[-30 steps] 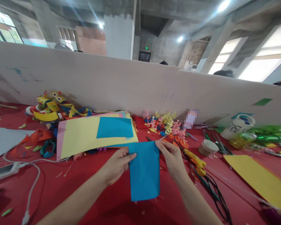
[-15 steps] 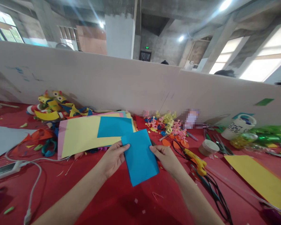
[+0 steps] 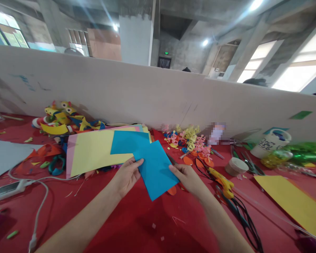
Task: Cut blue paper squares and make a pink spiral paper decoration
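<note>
Both hands hold one blue rectangular sheet [image 3: 155,172], tilted, above the red tabletop [image 3: 137,221]. My left hand [image 3: 130,174] pinches its left edge, thumb on top. At the right edge, my right hand [image 3: 185,177] grips the sheet between thumb and fingers; the fingers beneath are partly hidden. Behind it, another blue piece [image 3: 127,141] lies on a stack of pale yellow and pink sheets [image 3: 91,151]. An orange round piece [image 3: 172,190] peeks out from under the held sheet's lower right edge.
To the right lie a yellow glue gun [image 3: 222,182] with a black cord, a small tub [image 3: 236,166] and a yellow sheet [image 3: 289,200]. Pink and yellow curled pieces [image 3: 191,138] sit by the white partition [image 3: 137,91]. A white cable [image 3: 40,207] runs at left.
The blue sheet has turned counterclockwise, its lower corner rising and swinging right. Both hands keep hold of it, almost in place. The orange piece beneath now shows.
</note>
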The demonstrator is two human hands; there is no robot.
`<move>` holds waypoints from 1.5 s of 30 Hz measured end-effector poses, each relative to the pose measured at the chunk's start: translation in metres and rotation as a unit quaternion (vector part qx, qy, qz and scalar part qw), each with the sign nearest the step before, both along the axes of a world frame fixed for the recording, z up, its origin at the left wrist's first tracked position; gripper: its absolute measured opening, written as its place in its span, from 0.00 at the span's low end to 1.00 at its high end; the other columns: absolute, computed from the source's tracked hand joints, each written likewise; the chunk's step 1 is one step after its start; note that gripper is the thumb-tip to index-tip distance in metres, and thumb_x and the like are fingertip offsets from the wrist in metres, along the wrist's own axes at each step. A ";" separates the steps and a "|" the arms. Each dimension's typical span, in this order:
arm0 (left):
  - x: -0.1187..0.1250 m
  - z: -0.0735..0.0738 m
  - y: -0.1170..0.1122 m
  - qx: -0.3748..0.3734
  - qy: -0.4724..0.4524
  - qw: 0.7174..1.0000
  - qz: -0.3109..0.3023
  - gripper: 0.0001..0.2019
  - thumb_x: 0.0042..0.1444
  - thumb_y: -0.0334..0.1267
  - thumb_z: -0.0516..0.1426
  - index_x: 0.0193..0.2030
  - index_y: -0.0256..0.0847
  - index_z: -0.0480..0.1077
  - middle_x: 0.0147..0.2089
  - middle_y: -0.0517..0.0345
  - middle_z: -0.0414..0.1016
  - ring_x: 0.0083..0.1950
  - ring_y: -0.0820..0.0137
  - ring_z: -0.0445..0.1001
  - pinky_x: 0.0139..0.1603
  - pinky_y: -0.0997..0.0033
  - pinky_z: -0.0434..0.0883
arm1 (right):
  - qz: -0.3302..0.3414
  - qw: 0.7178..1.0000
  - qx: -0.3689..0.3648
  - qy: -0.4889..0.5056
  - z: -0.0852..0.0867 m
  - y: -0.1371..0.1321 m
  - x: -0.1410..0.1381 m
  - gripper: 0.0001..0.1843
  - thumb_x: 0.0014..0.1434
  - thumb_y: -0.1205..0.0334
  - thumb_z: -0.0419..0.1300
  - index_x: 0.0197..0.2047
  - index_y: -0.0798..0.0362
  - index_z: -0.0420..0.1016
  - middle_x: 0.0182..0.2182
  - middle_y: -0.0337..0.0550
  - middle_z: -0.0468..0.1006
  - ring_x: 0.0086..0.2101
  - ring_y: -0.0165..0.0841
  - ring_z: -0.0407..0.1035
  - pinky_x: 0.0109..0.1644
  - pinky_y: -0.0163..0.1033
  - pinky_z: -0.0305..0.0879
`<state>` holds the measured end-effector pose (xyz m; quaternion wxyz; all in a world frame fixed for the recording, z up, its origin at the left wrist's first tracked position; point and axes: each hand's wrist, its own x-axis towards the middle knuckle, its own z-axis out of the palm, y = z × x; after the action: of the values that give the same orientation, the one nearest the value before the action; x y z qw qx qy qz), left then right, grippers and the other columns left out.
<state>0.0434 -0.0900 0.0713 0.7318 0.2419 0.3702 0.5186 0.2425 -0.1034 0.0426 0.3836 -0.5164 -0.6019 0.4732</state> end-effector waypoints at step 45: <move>-0.019 -0.010 0.002 0.336 0.471 0.740 -0.342 0.10 0.50 0.40 0.58 0.34 0.37 0.78 0.33 0.52 0.80 0.34 0.66 0.75 0.32 0.75 0.67 | 0.308 0.935 -0.093 -0.151 0.012 -0.012 0.016 0.22 0.51 0.52 0.60 0.15 0.55 0.59 0.14 0.30 0.51 0.18 0.22 0.45 0.21 0.32 0.41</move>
<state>0.0247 -0.0878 0.0610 0.4636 0.7960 0.3615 0.1439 0.2587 -0.1158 0.0547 0.0740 -0.4042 -0.7354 0.5389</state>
